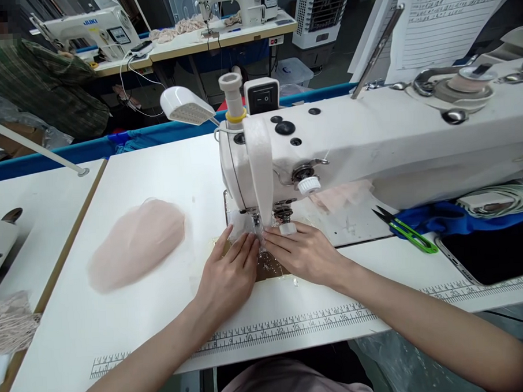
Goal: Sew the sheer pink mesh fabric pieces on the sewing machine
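My left hand [230,272] lies on the sewing table with its fingers stretched forward, fingertips just left of the needle and presser foot [256,219] of a white sewing machine [349,123]. My right hand [305,253] comes in from the other side, its fingers outstretched and the tips close to the foot. A small sheer, whitish piece [241,224] shows by the foot; my fingers hide most of that spot, so its edges cannot be made out. Left of my left hand lies a loose pile of sheer pale-pink fabric [140,242]. More pink fabric [342,196] lies beneath the machine arm.
Green-handled thread snips [406,230], a blue cloth [436,220] and a phone [493,252] lie at the right. A printed ruler [293,327] runs along the front edge. A lamp [187,105] hangs behind. A co-worker [40,84] sits beyond, by other machines.
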Available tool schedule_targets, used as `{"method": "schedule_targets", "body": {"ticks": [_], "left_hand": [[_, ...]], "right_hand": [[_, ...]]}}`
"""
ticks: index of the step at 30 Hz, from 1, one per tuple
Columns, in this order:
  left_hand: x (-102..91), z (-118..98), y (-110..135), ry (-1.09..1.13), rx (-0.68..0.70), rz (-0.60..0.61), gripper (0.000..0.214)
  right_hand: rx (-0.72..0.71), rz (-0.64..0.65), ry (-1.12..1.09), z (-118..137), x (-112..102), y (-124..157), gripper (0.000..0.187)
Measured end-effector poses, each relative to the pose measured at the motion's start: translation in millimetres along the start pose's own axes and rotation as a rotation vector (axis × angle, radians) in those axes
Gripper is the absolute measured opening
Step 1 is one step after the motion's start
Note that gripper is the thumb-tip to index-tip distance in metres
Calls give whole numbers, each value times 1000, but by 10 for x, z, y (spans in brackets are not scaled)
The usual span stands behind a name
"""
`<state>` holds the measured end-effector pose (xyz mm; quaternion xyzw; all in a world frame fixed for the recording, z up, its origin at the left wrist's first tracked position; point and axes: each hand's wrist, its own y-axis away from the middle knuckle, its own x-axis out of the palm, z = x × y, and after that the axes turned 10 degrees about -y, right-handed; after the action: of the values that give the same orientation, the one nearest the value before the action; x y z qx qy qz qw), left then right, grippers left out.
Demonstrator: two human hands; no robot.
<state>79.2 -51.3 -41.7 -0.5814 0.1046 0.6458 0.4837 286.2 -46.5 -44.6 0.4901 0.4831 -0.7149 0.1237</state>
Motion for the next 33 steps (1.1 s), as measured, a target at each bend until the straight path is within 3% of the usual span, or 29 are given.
{"method": "schedule_targets", "body": {"ticks": [11,20,33], "left_hand": [[54,26,-33,-31,-39,-14,29],[-2,-24,-35,-55,-77,-9,27],[94,65,-73,-50,-105,-10,31]], "right_hand": [[41,46,24,-28,42,-10,26],[103,12,-29,19,48,14,24],[144,80,33,-31,81,-45,22]]}}
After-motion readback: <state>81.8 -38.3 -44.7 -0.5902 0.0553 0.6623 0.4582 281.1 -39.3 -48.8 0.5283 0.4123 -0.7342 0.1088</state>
